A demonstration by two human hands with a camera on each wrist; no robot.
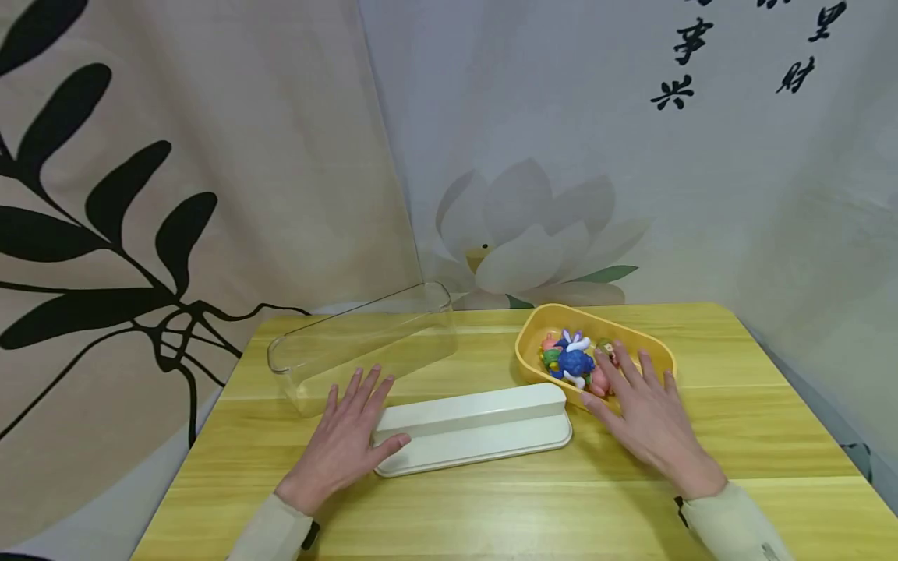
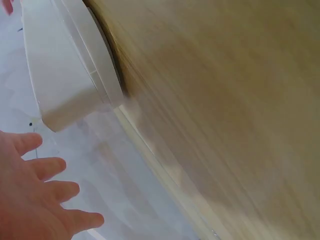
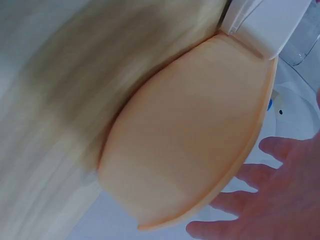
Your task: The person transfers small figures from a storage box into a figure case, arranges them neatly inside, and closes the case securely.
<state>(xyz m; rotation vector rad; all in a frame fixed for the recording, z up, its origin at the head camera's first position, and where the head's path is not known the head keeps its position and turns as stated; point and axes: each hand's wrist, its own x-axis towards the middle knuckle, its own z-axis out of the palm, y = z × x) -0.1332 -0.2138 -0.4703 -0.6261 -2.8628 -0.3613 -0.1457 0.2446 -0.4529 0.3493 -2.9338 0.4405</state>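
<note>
My left hand (image 1: 344, 444) holds nothing: its fingers are straight and spread, and the thumb comes over the left end of the white base (image 1: 477, 452), though whether it touches there, I cannot tell. My right hand (image 1: 648, 421) is also free, with spread fingers over the near right side of the yellow bowl (image 1: 589, 321); contact with the rim is again not certain to me. Inside this bowl lie the toys (image 1: 575, 362), a blue one with pale ears on top, and pink and green ones around it, close together and partly hidden by my fingers. The base lies flat before me, its raised long part toward the far side, and its right end is just beside the bowl. Behind the base, on the left, is the transparent box (image 1: 365, 327), near my left fingertips but apart from the base. About progress, I judge only from how things lie: the toys are gathered in the bowl, the base and the box are not joined, and neither hand has taken a piece. What remains, I cannot say surely. All of it is on the wooden table (image 1: 491, 514), with a printed cloth (image 1: 295, 140) hanging behind.
</note>
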